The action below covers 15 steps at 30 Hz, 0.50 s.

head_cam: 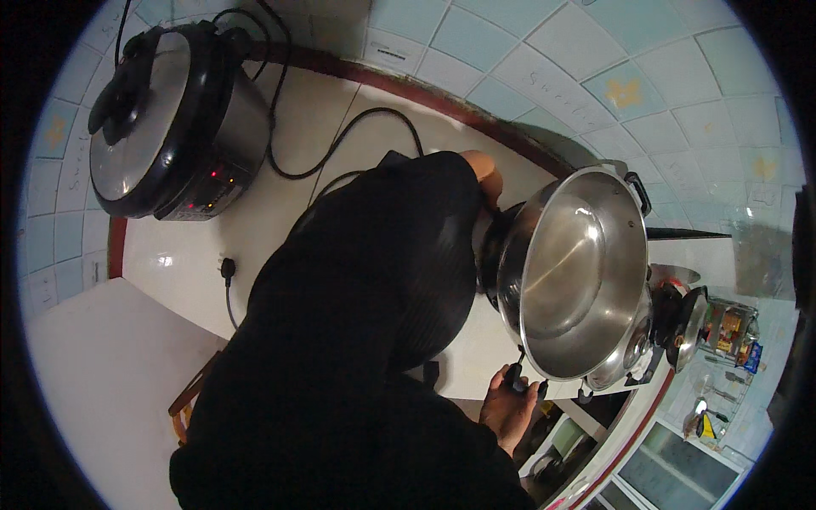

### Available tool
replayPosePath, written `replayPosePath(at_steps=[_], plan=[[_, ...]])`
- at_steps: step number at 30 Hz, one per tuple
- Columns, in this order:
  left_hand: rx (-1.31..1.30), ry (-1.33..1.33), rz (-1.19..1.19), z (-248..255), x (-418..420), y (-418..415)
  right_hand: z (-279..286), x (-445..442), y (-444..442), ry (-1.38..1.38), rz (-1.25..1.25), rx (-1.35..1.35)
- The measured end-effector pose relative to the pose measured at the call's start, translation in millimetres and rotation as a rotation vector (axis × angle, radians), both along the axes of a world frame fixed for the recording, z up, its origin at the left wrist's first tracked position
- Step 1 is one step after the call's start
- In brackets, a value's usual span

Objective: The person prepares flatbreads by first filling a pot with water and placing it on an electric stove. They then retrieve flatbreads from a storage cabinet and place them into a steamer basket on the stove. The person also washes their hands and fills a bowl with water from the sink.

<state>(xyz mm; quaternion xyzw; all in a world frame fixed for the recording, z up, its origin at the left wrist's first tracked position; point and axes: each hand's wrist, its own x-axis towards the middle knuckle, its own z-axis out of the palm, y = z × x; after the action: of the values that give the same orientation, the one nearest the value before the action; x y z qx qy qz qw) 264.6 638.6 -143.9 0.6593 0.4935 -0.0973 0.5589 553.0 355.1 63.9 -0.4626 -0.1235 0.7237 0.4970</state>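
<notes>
My right hand (509,408) grips the black side handle (514,377) of a large stainless-steel pot (574,274). The pot's mouth faces me, and its inside is shiny metal; I cannot tell whether there is water in it. Its other black handle (637,192) is on the far side, with no hand on it. My black sleeve (319,306) crosses the middle of the view. Past its end, a small skin-toned part of my left hand (488,178) shows beside the pot, its fingers hidden. Dark cookware (494,248) is partly visible behind the pot's left side.
An electric pressure cooker (178,127) with lit red indicators stands at the left of the pale countertop (185,255). A black cable (331,150) loops behind my sleeve, and a plug (227,271) lies nearer. Lidded cookware (637,344) and a condiment rack (730,328) are to the right.
</notes>
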Motion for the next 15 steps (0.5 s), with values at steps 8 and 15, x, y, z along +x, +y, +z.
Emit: replayPosePath(at_steps=[8,15], plan=[[-0.316,-0.171,0.077,57,-13,-22,1,48,-1,-0.091,0.354,-0.144],[-0.362,-0.240,0.164,54,0,-29,-10,122,34,-0.236,0.331,-0.059]])
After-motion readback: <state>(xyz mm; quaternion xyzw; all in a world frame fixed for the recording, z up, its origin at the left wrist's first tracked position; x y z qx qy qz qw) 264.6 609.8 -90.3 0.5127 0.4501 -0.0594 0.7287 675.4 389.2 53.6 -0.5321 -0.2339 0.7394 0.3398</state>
